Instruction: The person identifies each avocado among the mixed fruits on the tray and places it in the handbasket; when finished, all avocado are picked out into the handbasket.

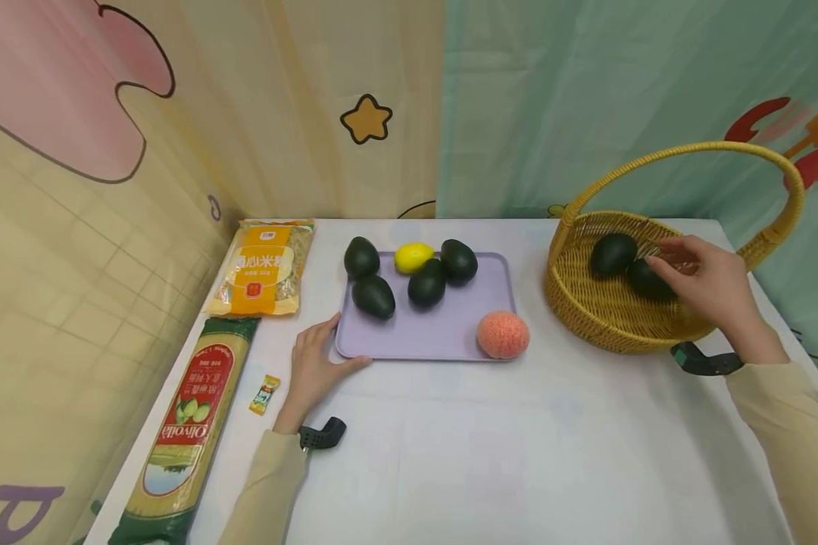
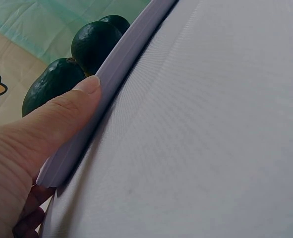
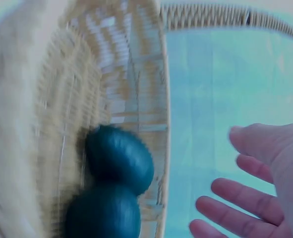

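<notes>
My left hand [image 1: 316, 367] holds the near left corner of a lilac tray [image 1: 443, 329], thumb [image 2: 82, 94] along the front rim and fingers at the left side. Several dark green avocados [image 1: 373, 297], a yellow lemon [image 1: 413, 257] and a round, coral-pink, speckled fruit [image 1: 503, 334] are on the tray. One avocado [image 1: 361, 257] overlaps its far left corner. Over a wicker basket [image 1: 613, 337] at the right, my right hand [image 1: 705, 284] has its fingers spread loosely with nothing in them. Two avocados [image 3: 119, 158] lie side by side in the basket, one partly hidden behind this hand in the head view.
A yellow bag of grain [image 1: 259, 269] lies at the back left, with a long green-ended spaghetti pack [image 1: 191, 431] in front of it. Beside my left wrist is a small wrapped snack [image 1: 264, 395]. The basket's tall handle [image 1: 682, 151] arches above it. Curtains hang behind the table.
</notes>
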A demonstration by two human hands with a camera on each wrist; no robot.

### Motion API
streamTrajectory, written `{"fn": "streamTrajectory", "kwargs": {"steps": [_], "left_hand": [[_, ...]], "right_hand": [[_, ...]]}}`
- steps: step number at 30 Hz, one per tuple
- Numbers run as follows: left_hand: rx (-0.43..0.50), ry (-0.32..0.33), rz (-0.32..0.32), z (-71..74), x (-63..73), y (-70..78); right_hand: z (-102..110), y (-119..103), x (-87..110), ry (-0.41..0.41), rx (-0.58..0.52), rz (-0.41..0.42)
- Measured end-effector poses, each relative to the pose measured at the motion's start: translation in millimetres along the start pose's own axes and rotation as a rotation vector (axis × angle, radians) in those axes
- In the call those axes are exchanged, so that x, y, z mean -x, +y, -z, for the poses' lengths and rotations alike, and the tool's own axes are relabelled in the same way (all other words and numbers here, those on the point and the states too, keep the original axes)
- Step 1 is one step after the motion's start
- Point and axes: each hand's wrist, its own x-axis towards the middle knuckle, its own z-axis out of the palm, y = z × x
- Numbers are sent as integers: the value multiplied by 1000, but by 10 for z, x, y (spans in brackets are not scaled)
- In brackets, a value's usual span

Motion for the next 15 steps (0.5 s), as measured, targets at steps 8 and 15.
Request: {"fn": "streamTrajectory", "kwargs": {"steps": [8, 15], "left_hand": [[-16, -7, -3, 11, -64, -15], [-27, 12, -30, -25, -71, -43]], "right_hand": [[-181, -366, 119, 207, -94, 199], [-380, -604, 151, 244, -141, 339]]}}
